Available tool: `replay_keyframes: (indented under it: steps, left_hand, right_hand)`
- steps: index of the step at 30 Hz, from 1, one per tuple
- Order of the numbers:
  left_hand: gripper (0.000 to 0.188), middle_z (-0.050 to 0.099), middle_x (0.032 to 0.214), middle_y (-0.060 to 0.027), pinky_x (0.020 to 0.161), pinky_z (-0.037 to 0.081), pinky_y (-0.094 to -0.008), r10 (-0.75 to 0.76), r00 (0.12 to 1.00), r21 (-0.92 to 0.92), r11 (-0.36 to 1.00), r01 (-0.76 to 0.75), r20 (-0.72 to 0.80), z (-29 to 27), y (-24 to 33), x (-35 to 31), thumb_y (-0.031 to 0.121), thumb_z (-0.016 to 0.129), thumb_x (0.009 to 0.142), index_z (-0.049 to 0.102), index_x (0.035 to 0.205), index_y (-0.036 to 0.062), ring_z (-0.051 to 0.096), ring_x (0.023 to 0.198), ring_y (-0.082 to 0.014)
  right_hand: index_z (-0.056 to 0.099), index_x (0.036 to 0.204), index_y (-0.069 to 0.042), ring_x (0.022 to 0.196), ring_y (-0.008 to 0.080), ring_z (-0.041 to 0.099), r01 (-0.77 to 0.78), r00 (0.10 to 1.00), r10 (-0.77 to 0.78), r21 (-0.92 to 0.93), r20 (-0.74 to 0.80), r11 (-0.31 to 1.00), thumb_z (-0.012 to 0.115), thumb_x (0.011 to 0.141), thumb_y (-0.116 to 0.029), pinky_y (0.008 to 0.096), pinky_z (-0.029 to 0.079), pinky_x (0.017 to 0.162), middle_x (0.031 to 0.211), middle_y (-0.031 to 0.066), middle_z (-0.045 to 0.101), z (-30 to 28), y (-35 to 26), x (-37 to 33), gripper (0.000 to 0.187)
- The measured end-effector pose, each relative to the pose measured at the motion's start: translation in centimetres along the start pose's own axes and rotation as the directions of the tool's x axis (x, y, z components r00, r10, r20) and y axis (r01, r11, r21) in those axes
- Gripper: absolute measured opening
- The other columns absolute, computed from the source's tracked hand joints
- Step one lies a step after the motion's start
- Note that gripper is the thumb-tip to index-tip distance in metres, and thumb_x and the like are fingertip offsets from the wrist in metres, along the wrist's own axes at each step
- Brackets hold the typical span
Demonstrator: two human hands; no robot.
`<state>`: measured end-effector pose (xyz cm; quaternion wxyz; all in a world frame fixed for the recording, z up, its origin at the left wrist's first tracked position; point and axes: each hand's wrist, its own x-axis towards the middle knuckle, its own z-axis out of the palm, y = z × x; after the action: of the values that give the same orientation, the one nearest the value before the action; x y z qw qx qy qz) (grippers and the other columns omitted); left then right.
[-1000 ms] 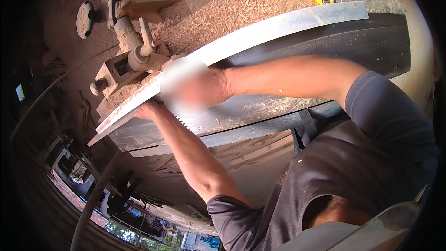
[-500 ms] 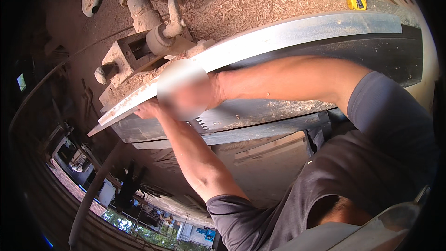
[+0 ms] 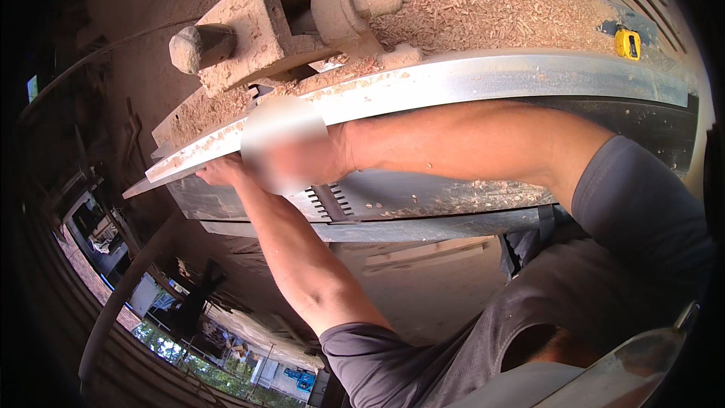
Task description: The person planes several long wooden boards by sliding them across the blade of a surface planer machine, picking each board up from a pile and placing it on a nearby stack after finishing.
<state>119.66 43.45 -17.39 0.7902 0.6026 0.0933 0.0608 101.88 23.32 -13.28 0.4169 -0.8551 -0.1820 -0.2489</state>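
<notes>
Along near side of fence (image 3: 483, 79), by its left end: left hand (image 3: 219, 171), next to strip (image 3: 140, 186); fingers partly hidden, cannot tell grip. Strip pokes out past fence's left end. Right hand (image 3: 291, 153) at fence, nearer its middle; blurred, cannot tell if open or closed. Below fence: bed (image 3: 400, 193). Beyond fence: bracket (image 3: 253, 34), shavings (image 3: 491, 19); tape measure (image 3: 627, 43) toward fence's right end.
</notes>
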Motion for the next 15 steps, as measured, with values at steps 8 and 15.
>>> replay_keyframes:
  steps: [8,15]
  left_hand:
    - [0.066,0.045,0.141,-0.025,0.111,0.035,-0.0572,0.055,0.998,-0.025,0.998,-0.056,-0.03,-0.1,3.0,0.4,0.049,0.026,0.105,0.043,0.139,-0.0054,0.045,0.128,-0.0405]
    - [0.064,0.051,0.132,-0.0273,0.108,0.038,-0.0571,0.155,0.988,0.039,0.987,-0.154,-0.009,-3.8,2.5,5.3,0.047,0.026,0.107,0.046,0.134,-0.0079,0.049,0.123,-0.0397]
  right_hand:
    - [0.065,0.063,-0.006,0.081,0.0268,0.065,0.216,0.974,-0.223,-0.138,-0.04,0.967,0.061,0.07,-0.02,0.0422,0.054,0.071,0.073,0.0104,0.064,0.4,-1.7,1.1,0.016]
    - [0.068,0.072,-0.005,0.088,0.0259,0.065,0.219,0.975,-0.214,-0.12,0.052,0.968,0.059,0.077,-0.018,0.0411,0.054,0.077,0.078,0.0099,0.066,2.4,-1.9,3.5,0.016]
